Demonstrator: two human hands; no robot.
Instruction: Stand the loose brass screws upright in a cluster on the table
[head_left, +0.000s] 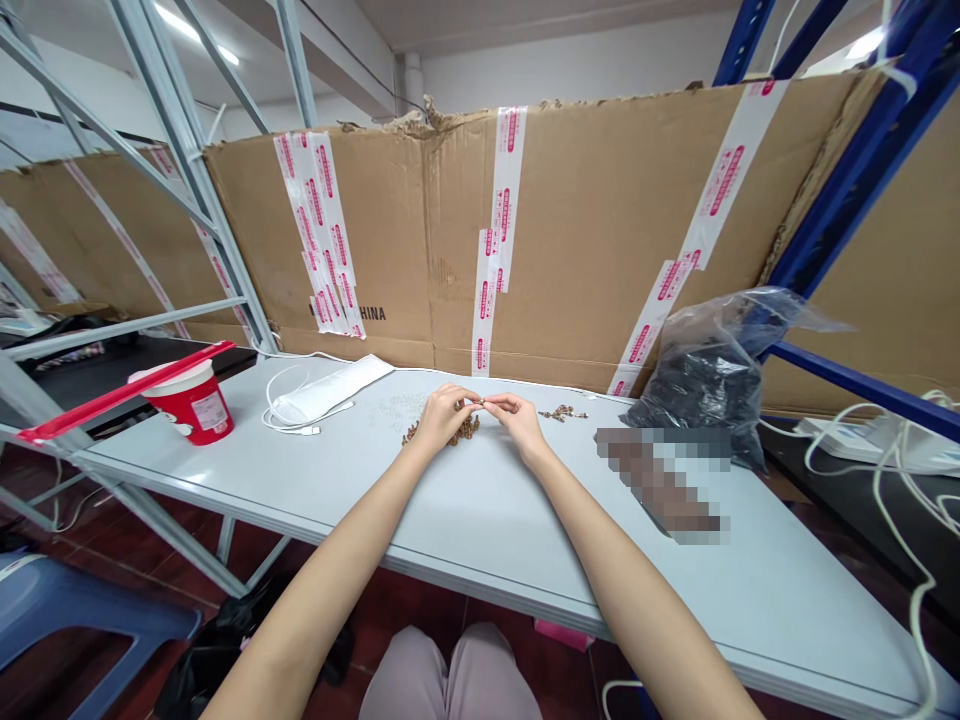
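Both my hands meet over the middle of the pale grey table point(480, 520). My left hand point(442, 412) is closed in a pinch on a tiny part, too small to name. My right hand point(517, 418) pinches the same small piece from the other side, the fingertips of the two hands touching. Under my left hand lies a little heap of small brown parts point(459, 432). A short row of similar brown parts point(564, 412) rests on the table just right of my right hand.
A red paper cup point(191, 400) with a red strip across it stands at the left. A white pouch and cable point(319, 398) lie behind. A bag of dark parts point(709, 375) sits at the right. Taped cardboard point(585, 220) walls the back. White cables point(892, 470) trail at the right.
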